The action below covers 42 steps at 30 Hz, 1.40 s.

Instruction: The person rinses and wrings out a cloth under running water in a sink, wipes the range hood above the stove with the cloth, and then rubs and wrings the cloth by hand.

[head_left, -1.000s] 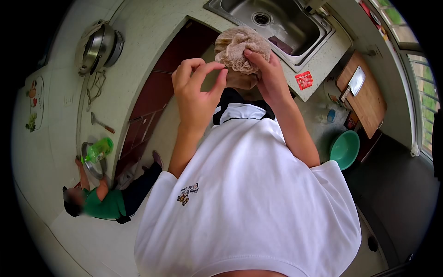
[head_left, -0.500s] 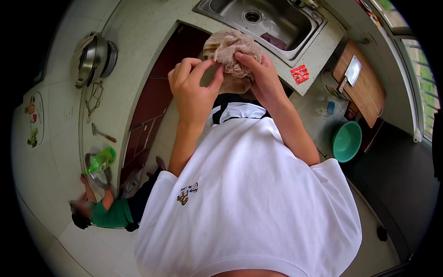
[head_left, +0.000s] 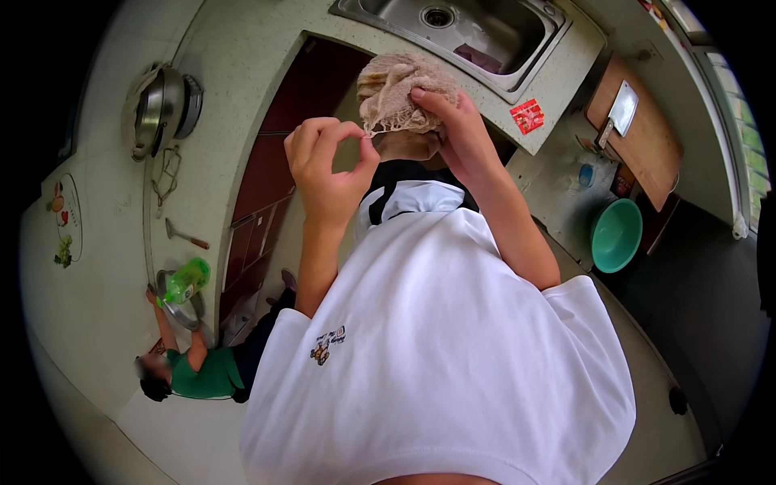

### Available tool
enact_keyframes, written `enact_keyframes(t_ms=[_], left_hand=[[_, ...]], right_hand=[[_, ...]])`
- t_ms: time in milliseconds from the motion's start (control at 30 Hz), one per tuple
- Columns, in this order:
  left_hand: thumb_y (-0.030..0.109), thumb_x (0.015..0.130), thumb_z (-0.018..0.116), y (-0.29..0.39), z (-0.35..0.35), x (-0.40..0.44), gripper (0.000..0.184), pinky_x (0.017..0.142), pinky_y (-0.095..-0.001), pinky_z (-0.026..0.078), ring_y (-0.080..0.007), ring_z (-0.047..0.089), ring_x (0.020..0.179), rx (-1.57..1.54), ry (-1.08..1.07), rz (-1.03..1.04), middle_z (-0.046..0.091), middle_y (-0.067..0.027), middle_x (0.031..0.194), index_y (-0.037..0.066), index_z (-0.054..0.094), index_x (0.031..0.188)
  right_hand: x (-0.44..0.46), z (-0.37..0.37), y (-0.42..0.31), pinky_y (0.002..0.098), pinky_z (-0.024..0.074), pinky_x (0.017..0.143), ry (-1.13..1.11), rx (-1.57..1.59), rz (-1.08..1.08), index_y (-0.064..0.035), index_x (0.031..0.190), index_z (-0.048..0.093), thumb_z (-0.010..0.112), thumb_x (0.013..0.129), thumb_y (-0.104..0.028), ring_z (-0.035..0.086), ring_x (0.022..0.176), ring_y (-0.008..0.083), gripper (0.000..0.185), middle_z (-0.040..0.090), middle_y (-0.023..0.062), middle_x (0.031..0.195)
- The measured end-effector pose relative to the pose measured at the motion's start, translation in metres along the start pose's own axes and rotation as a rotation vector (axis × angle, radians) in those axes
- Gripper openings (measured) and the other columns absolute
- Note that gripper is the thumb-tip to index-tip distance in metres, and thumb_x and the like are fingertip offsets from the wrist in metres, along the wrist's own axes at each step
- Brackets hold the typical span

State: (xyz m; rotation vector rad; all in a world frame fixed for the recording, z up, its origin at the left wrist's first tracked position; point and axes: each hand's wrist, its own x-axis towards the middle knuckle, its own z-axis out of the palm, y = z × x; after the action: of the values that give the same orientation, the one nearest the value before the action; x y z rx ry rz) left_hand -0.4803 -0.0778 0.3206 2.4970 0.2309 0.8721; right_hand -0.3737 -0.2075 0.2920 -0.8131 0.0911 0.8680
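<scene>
The right hand (head_left: 461,133) clasps a bunched beige cloth (head_left: 404,93), thumb pressed on top, while the left hand (head_left: 333,166) pinches a stretched strand at its frayed border between thumb and finger — the cloth held up before the surface's (head_left: 234,89) edge, near the sink (head_left: 485,36). A red packet (head_left: 527,116) lies near the surface's corner beside the sink, and a knife (head_left: 623,107) rests on a board (head_left: 651,162) beyond that end. Along the left stretch lies a ladle (head_left: 187,235) — farther on, a person (head_left: 206,376) reaches to a pan (head_left: 194,314) by a green bottle (head_left: 187,280).
</scene>
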Motion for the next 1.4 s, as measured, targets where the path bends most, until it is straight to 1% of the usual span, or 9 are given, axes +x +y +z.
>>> enact_keyframes(t_ms=[467,700,767,833,1033,1067,1267,1333,1400], left_hand=[[0.007,0.084,0.049,-0.063,0.005,-0.061,0.010,0.082,-0.0314,0.040,-0.0193,0.049,0.084,-0.128,-0.225,-0.348,0.051,-0.0075,0.091,0.000,0.052,0.091],[0.022,0.093,0.042,-0.193,0.070,-0.147,0.028,0.080,-0.0277,0.045,-0.0166,0.056,0.088,-0.845,-0.356,-1.326,0.057,-0.0073,0.103,0.004,0.052,0.113],[0.017,0.092,0.046,-0.198,0.149,-0.163,0.024,0.077,-0.0273,0.047,-0.0151,0.058,0.087,-0.303,-0.930,-1.026,0.061,-0.0077,0.099,0.003,0.057,0.107],[0.013,0.090,0.049,-0.187,0.213,-0.186,0.021,0.079,-0.0301,0.047,-0.0175,0.059,0.086,-0.391,-1.228,-0.917,0.063,-0.0072,0.094,0.000,0.059,0.101],[0.032,0.070,0.063,-0.145,0.318,-0.281,0.047,0.087,-0.0419,0.043,-0.0364,0.055,0.097,-0.063,-1.754,-0.242,0.059,-0.0185,0.104,0.001,0.058,0.103],[0.029,0.070,0.062,-0.160,0.307,-0.322,0.036,0.091,-0.0417,0.038,-0.0341,0.049,0.105,-0.118,-1.649,0.120,0.056,-0.0162,0.109,0.003,0.061,0.096],[0.011,0.076,0.060,-0.129,0.261,-0.289,0.010,0.076,-0.0402,0.044,-0.0317,0.055,0.095,-0.358,-1.873,0.360,0.057,-0.0139,0.095,0.004,0.057,0.083],[0.011,0.078,0.059,-0.129,0.255,-0.274,0.011,0.070,-0.0412,0.046,-0.0342,0.059,0.080,-0.352,-2.035,-0.145,0.060,-0.0153,0.084,0.003,0.057,0.084],[0.015,0.080,0.058,-0.143,0.260,-0.287,0.013,0.068,-0.0460,0.046,-0.0369,0.058,0.076,-0.315,-1.966,-0.090,0.059,-0.0167,0.081,0.005,0.057,0.088]], right_hand=[[-0.012,-0.019,0.094,0.0242,0.0457,0.079,0.128,0.004,-0.199,-0.0003,0.116,0.042,0.062,0.078,-0.003,0.054,0.092,0.0086,0.043,0.057,0.0058,0.100],[-0.011,-0.052,0.103,0.0306,0.0409,0.086,0.321,-0.048,-0.260,0.0045,0.119,0.039,0.063,0.074,-0.008,0.050,0.102,0.0250,0.052,0.048,0.0169,0.110],[-0.016,-0.064,0.116,0.0308,0.0386,0.090,0.354,-0.006,-0.238,0.0051,0.123,0.036,0.064,0.074,-0.005,0.048,0.107,0.0265,0.058,0.044,0.0178,0.116],[-0.024,-0.078,0.124,0.0316,0.0385,0.090,0.411,-0.043,-0.176,0.0049,0.124,0.035,0.064,0.074,-0.005,0.047,0.109,0.0256,0.059,0.045,0.0169,0.116],[-0.024,-0.114,0.156,0.0321,0.0372,0.092,0.721,0.169,-0.227,0.0048,0.126,0.033,0.065,0.075,-0.005,0.046,0.109,0.0215,0.061,0.043,0.0149,0.119],[-0.019,-0.120,0.161,0.0324,0.0359,0.093,0.747,0.282,-0.269,0.0049,0.126,0.032,0.066,0.074,-0.006,0.045,0.109,0.0209,0.063,0.042,0.0150,0.120],[-0.006,-0.107,0.186,0.0348,0.0357,0.093,0.704,0.326,-0.289,0.0037,0.126,0.033,0.067,0.075,-0.013,0.045,0.110,0.0252,0.063,0.041,0.0168,0.120],[0.000,-0.102,0.190,0.0360,0.0349,0.093,0.662,0.283,-0.334,0.0035,0.125,0.034,0.067,0.076,-0.016,0.045,0.109,0.0300,0.062,0.042,0.0177,0.119],[0.002,-0.097,0.195,0.0357,0.0349,0.093,0.662,0.299,-0.329,0.0036,0.125,0.034,0.067,0.076,-0.016,0.045,0.108,0.0294,0.062,0.042,0.0177,0.118]])
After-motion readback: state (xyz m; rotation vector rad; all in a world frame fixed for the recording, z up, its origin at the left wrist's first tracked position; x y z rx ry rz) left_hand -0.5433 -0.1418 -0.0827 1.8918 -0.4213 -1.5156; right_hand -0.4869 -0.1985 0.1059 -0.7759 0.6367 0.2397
